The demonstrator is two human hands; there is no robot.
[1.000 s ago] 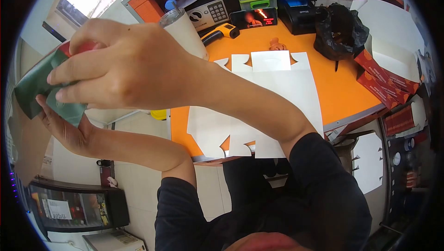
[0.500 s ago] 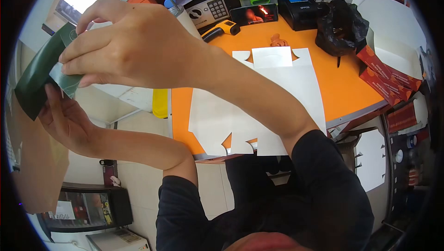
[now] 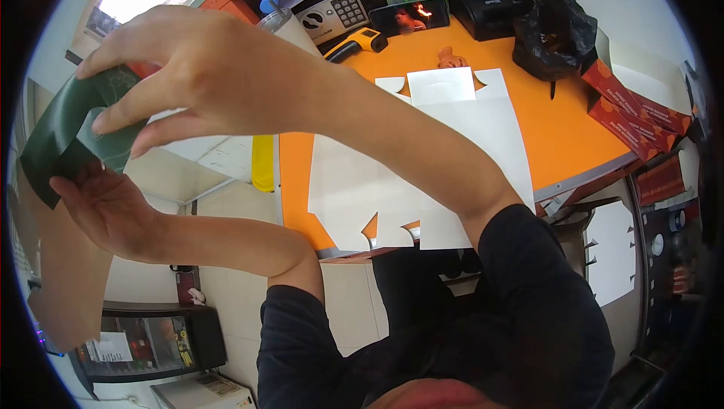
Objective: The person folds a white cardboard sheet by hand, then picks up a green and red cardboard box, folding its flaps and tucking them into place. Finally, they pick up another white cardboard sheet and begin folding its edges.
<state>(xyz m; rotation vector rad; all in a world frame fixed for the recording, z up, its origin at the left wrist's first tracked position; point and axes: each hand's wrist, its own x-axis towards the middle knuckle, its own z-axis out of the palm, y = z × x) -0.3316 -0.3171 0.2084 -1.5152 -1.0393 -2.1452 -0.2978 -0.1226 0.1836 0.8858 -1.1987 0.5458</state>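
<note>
Under and around a notched white card sheet (image 3: 362, 198), an orange tabletop (image 3: 558, 130) is seen, its near edge partly covered by the sheet. The sheet itself is laid flat, with cuts made along its near and far edges, and is crossed in view by the right forearm. Beyond the sheet's far edge, a keypad safe (image 3: 332, 13) is placed toward the left and a black printer (image 3: 483, 6) toward the right. Near the sheet's far right corner, a black plastic bag (image 3: 554, 39) is set, and farther right of the sheet red printed cartons (image 3: 622, 126) are piled.

To the left of the sheet, well apart from it, a curved green piece (image 3: 60, 137) is held up between two hands. By the fingers of the right hand (image 3: 188, 70) it is pinched at its upper edge and inner flap. From below it is met by the left hand (image 3: 121, 213), palm turned up; its fingers are partly hidden, so whether anything is pinched by them cannot be told.

Beyond the sheet, a phone (image 3: 411, 17) is propped upright, a yellow-and-black thermometer (image 3: 362, 41) is laid to its left, and a small orange figure (image 3: 451, 58) is placed just beside the sheet's far edge.
</note>
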